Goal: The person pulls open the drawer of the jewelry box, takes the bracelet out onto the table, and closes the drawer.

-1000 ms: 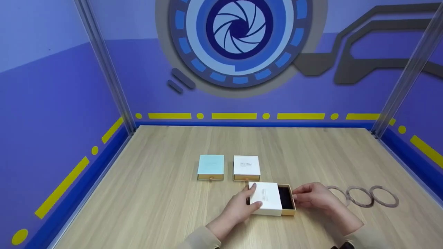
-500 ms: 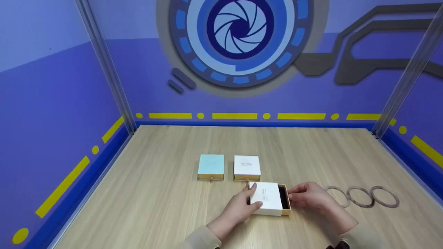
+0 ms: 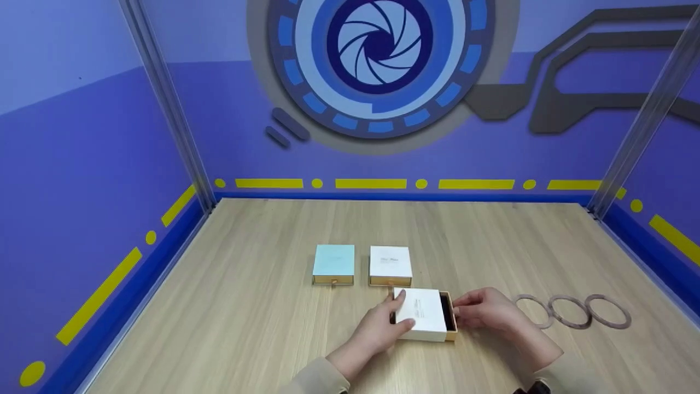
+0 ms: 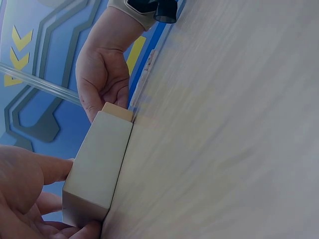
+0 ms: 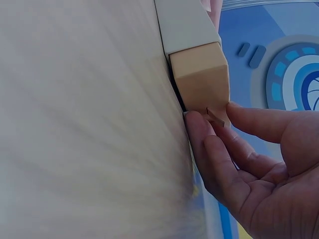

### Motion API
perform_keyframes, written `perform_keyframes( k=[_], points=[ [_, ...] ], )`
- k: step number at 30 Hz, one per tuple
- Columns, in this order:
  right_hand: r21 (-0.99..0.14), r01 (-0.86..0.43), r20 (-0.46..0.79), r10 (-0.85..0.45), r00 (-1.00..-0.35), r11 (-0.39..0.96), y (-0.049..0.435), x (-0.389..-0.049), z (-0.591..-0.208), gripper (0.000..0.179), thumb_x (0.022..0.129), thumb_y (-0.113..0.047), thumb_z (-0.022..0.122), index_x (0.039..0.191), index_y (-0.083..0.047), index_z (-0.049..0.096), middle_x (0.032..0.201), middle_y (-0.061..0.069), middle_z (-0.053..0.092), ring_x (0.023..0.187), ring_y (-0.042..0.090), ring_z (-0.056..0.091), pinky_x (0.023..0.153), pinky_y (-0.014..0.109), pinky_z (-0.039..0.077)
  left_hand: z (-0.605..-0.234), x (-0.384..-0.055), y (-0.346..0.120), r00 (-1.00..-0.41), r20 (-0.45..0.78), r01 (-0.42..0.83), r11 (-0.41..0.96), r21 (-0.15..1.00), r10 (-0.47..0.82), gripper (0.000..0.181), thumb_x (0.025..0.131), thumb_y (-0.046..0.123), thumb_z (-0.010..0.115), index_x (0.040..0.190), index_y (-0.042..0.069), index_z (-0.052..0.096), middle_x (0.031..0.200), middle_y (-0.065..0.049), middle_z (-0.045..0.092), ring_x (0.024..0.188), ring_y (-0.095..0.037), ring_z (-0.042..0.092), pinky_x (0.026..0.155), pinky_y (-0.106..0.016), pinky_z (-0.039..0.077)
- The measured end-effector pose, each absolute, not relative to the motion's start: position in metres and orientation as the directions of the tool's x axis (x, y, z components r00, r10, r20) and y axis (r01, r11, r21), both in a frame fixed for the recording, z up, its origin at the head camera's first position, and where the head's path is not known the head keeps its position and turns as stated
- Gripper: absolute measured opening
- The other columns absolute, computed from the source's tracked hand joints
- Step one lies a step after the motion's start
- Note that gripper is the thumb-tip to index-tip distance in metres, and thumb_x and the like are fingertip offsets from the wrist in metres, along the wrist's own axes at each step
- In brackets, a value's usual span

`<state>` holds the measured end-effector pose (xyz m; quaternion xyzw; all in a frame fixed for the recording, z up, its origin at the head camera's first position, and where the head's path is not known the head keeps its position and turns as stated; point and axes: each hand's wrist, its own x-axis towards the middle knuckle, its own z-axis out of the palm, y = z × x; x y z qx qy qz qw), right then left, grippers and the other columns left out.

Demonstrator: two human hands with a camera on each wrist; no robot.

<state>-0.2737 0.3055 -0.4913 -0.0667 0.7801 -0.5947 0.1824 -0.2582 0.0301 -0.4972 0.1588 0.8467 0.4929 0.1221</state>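
My left hand [image 3: 376, 329] grips the white sleeve [image 3: 424, 314] of a small drawer box, fingers at its left end and far edge, thumb on the near side. The tan drawer [image 5: 202, 82] sticks out a short way on the right, and a strip of its dark lining shows. Against the drawer's end, the fingertips and thumb of my right hand [image 3: 492, 311] rest around a small ribbon tab [image 5: 215, 118]. In the left wrist view the box [image 4: 99, 154] lies flat on the table. The inside of the drawer is mostly hidden under the sleeve.
A light-blue drawer box [image 3: 333, 261] and a white drawer box [image 3: 390, 262] stand behind, both closed. Three brownish bangles lie right of my right hand, the rightmost bangle [image 3: 628, 317] farthest out. Blue panels [image 3: 355, 158] wall the wooden table [image 3: 262, 323].
My right hand has moved left, and the drawer has slid further into the white sleeve. The left hand and the sleeve have stayed in place.
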Motion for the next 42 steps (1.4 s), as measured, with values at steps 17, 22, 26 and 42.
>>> perform_keyframes(
  k=[17,22,26,42],
  points=[
    [-0.963,0.110,-0.189,-0.331,-0.925,0.246,0.293,-0.274,-0.491,0.028,0.095,-0.001,0.067,0.113,0.020,0.064,0.092,0.002,0.075,0.084,0.010,0.073,0.077,0.025,0.063,-0.497,-0.258,0.031,-0.925,-0.057,0.133,0.462,0.877,0.375,0.068,0.098,0.029,0.070,0.157,0.009,0.042,0.165,-0.027,0.029,0.152,-0.046,0.031,0.124,-0.058,0.029],
    [-0.961,0.112,-0.194,-0.331,-0.923,0.251,0.290,-0.275,-0.492,0.028,0.095,0.001,0.066,0.113,0.022,0.062,0.092,0.003,0.074,0.084,0.011,0.074,0.077,0.025,0.063,-0.498,-0.258,0.032,-0.926,-0.067,0.124,0.466,0.876,0.372,0.068,0.099,0.030,0.070,0.157,0.009,0.042,0.165,-0.027,0.029,0.153,-0.045,0.030,0.125,-0.058,0.028],
    [-0.959,0.103,-0.189,-0.325,-0.927,0.263,0.288,-0.275,-0.494,0.028,0.094,0.001,0.067,0.112,0.022,0.063,0.093,0.003,0.075,0.083,0.011,0.074,0.075,0.024,0.063,-0.498,-0.258,0.032,-0.926,-0.075,0.113,0.461,0.880,0.370,0.068,0.099,0.030,0.070,0.157,0.010,0.041,0.166,-0.025,0.028,0.154,-0.044,0.029,0.125,-0.058,0.027],
    [-0.933,0.058,-0.179,-0.317,-0.931,0.356,0.285,-0.274,-0.492,0.031,0.094,-0.007,0.070,0.114,0.017,0.067,0.095,0.006,0.077,0.080,0.011,0.073,0.070,0.023,0.061,-0.496,-0.259,0.031,-0.921,-0.077,0.120,0.467,0.876,0.381,0.068,0.099,0.030,0.069,0.158,0.010,0.041,0.166,-0.025,0.029,0.154,-0.043,0.029,0.126,-0.057,0.027]
  ],
)
